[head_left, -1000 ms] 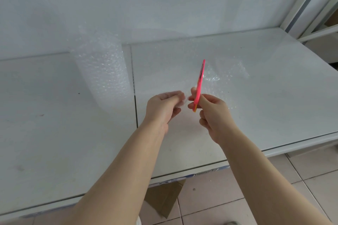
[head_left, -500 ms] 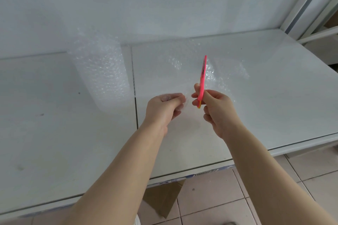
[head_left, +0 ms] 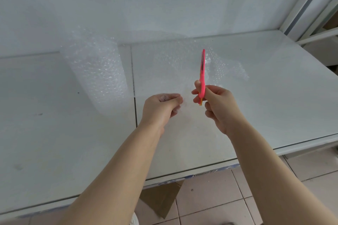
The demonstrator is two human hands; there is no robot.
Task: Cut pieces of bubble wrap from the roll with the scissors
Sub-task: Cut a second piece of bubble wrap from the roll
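Scissors have advanced, blades pointing at the wall; right grip holds them, left grip pinches bubble wrap.

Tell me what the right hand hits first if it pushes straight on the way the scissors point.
Probably the bubble wrap sheet drawn off the roll: the scissors in the right hand point away into it. Beyond it stands the white wall. Depth is unclear.

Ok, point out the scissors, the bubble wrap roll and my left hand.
scissors (head_left: 202, 76): head view, pink edge.
bubble wrap roll (head_left: 95, 71): head view, its curved side.
left hand (head_left: 158, 108): head view, back of hand.
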